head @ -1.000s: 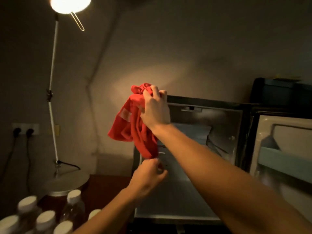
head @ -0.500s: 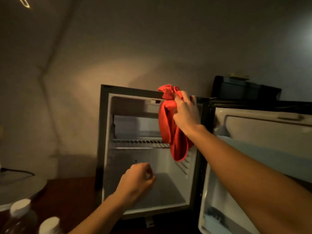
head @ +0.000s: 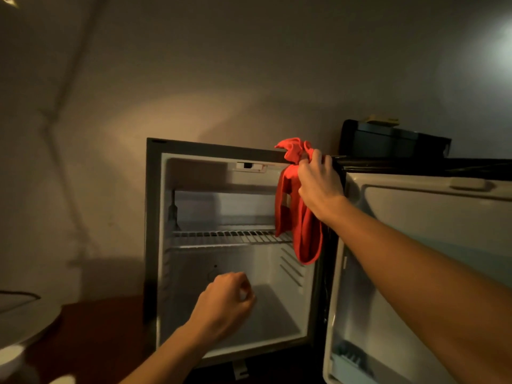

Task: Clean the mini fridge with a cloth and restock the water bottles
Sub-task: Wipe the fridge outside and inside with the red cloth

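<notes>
Right hand [head: 318, 187] grips the red cloth [head: 300, 217] bunched at its top, up by the fridge's upper right front corner, w/ the rest hanging loose in front of the wire shelf [head: 230, 236]. Held high like that prob. so the cloth drops free and can be opened out before wiping. Left hand [head: 225, 303] is curled into a loose fist, holding nothing, hovering in front of the lower compartment, likely ready to catch the cloth's bottom end or steady the cabinet. Mini fridge [head: 153, 231] stands w/ its door [head: 415, 245] swung wide to the right, interior bare: no bottles inside, so wiping looks not yet begun and restocking is still ahead. A white bottle cap [head: 9, 356] shows at the lower left on the dark bench [head: 91, 336], too cut off to say more. Dim room, lit from the left.
</notes>
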`<state>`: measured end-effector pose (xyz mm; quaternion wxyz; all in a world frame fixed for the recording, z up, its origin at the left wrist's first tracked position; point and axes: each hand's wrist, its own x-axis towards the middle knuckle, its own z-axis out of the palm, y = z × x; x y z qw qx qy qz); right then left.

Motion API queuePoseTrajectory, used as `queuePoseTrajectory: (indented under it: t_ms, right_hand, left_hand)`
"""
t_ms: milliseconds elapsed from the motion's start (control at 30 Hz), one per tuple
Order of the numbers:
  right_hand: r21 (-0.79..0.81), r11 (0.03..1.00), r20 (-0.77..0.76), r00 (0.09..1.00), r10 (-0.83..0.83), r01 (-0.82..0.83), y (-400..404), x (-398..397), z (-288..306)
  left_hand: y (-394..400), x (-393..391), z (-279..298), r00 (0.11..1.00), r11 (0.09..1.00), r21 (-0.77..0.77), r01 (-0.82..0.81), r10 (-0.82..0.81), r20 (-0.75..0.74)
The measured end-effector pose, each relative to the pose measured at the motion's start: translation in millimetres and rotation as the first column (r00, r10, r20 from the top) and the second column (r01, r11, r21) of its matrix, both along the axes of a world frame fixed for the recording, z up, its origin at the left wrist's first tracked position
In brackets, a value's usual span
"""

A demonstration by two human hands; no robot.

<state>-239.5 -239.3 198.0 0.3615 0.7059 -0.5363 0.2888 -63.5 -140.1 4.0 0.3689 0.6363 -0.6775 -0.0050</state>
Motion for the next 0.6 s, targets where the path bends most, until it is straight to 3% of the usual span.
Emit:
queuePoseTrajectory:
  t_ms: [200, 400, 600]
  right_hand:
    - [-0.151, 0.957, -0.262, 0.924, -0.279, 0.246, -6.1, 1.4, 4.5]
    - [-0.132, 0.923, -0.198, 0.902, -0.383, 0.363, -2.3, 4.7, 15.6]
    - [-0.142, 0.906, -0.289, 0.859, -0.423, 0.399, 1.8, 3.6, -1.3]
  left_hand:
    - [-2.2, -5.7, -0.2, 0.999, 0.999, 0.040, 0.037, -0.036, -0.013]
    - [-1.1, -8.8, -6.5, 1.000, 0.998, 0.056, 0.018, -0.017, -0.008]
    - [1.1, -7.1, -10.9, 1.000, 0.996, 0.087, 0.007, -0.005, -0.025]
